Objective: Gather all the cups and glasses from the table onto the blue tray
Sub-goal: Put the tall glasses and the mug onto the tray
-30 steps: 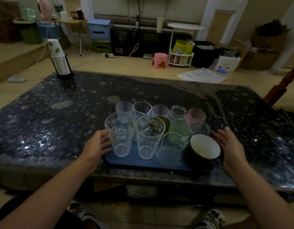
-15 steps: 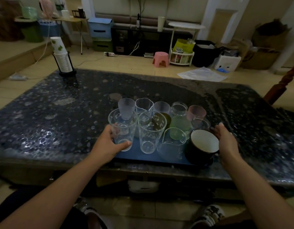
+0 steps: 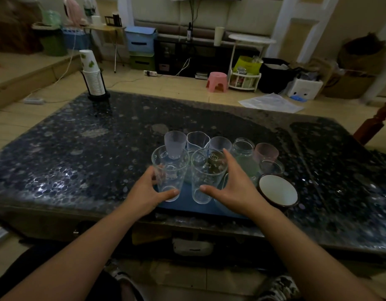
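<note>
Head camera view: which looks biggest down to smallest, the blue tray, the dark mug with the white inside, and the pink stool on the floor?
1. Blue tray, widest, though mostly covered by glasses.
2. Dark mug.
3. Pink stool, which looks smallest; it stands far from the camera, so it may really be bigger than the mug.
</note>
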